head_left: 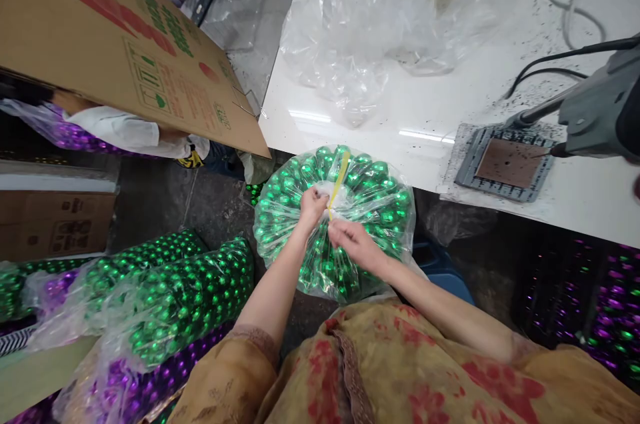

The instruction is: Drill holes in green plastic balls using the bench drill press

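A clear plastic bag (380, 204) full of shiny green balls sits in front of me, below the white table edge. My left hand (313, 206) is closed round the gathered neck of the bag at its top. My right hand (353, 243) pinches the lower end of a yellow tie strip (339, 179) that runs up from the neck over the bag. Both hands touch at the bag's neck.
A white table (450, 97) carries crumpled clear plastic (370, 24), a grey machine (595, 111) with cables and a square plate (507, 163). A large cardboard box (120, 37) tilts at the upper left, above another person's sleeve (120, 131). More bags of green balls (170, 291) and purple balls (605, 304) lie on the floor.
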`<action>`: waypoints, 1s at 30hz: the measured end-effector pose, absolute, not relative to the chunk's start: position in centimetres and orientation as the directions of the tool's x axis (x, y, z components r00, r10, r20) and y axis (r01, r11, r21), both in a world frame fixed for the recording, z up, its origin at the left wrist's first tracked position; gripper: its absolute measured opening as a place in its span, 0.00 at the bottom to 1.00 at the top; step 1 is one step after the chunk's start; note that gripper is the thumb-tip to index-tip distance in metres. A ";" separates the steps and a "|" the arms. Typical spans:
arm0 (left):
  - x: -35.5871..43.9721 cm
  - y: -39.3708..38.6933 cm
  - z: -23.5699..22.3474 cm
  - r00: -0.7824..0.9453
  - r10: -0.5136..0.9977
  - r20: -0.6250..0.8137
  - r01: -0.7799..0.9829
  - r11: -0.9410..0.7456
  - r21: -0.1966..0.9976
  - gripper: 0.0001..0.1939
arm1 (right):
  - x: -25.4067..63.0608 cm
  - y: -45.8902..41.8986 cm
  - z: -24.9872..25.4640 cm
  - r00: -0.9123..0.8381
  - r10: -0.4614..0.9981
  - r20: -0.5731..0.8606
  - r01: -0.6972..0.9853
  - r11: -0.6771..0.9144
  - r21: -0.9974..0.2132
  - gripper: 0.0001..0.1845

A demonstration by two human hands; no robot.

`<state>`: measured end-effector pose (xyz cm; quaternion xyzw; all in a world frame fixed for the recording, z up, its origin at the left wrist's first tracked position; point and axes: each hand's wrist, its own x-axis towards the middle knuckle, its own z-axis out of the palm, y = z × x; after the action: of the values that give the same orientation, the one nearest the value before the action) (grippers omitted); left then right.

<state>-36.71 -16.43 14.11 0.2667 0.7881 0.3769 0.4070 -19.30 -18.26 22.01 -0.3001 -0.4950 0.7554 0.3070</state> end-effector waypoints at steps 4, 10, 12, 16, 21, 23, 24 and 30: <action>-36.9 -17.0 14.4 -0.559 0.715 -0.420 0.080 0.551 0.831 0.09 | -18.3 -18.8 22.0 -0.631 0.766 -0.120 -0.078 -0.216 -0.973 0.28; -37.1 -17.3 14.3 -0.612 0.677 -0.410 0.036 0.542 0.840 0.12 | -17.1 -13.1 17.3 -0.336 0.921 -0.198 0.114 -0.169 -0.979 0.24; -37.2 -17.3 14.2 -0.625 0.674 -0.393 0.061 0.544 0.837 0.11 | -17.1 -12.5 17.1 -0.231 0.971 -0.067 0.270 -0.002 -0.963 0.20; -37.3 -17.5 14.0 -0.639 0.682 -0.356 0.126 0.549 0.826 0.10 | -18.1 -14.3 19.2 -0.281 0.895 0.347 0.357 0.433 -0.828 0.09; -37.1 -17.7 14.1 -0.646 0.696 -0.313 0.201 0.551 0.810 0.09 | -19.4 -15.9 19.9 -0.335 0.942 0.033 0.046 0.051 -0.998 0.17; -37.1 -17.7 14.1 -0.646 0.702 -0.298 0.229 0.551 0.802 0.08 | -19.6 -15.7 18.5 -0.400 0.899 -0.176 0.029 -0.180 -0.983 0.25; -37.0 -17.7 14.2 -0.645 0.707 -0.292 0.242 0.551 0.799 0.08 | -19.7 -15.6 17.7 -0.433 0.876 -0.214 0.052 -0.212 -0.976 0.27; -36.7 -17.6 15.0 -0.629 0.734 -0.256 0.322 0.545 0.774 0.04 | -20.6 -15.8 14.0 -0.544 0.834 -0.089 0.191 0.020 -0.981 0.14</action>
<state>-36.74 -17.55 15.00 0.3184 0.8297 0.3549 0.2904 -20.61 -15.79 14.04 -0.3896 -0.6584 0.5817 0.2763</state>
